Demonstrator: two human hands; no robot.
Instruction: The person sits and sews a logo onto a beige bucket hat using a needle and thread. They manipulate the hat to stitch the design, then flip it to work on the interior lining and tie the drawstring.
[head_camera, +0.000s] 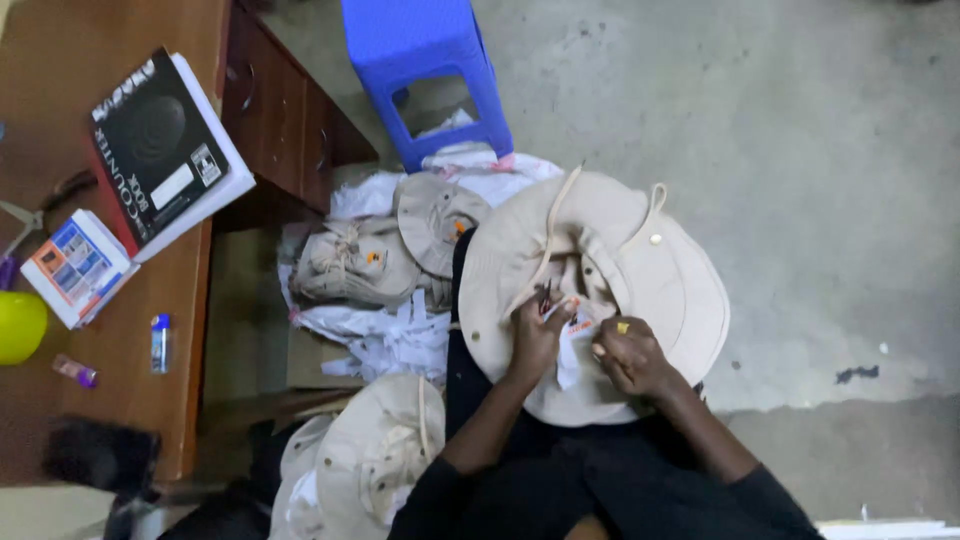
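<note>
Head view, as I read it from left to right of the wide-brimmed beige hat on the lap: a wooden table with books stands far left, then finished-looking hats lie heaped just left of it. My left hand pinches small scissors at its white inner label, right hand pinching that label's edge; trimming looks underway, not done.

On your bench lies a big flat black box with white sides. Just below it sits a small white box with orange and blue pictures on top. A white label with a bit of orange hangs inside the hat, between your 2 hands.
</note>
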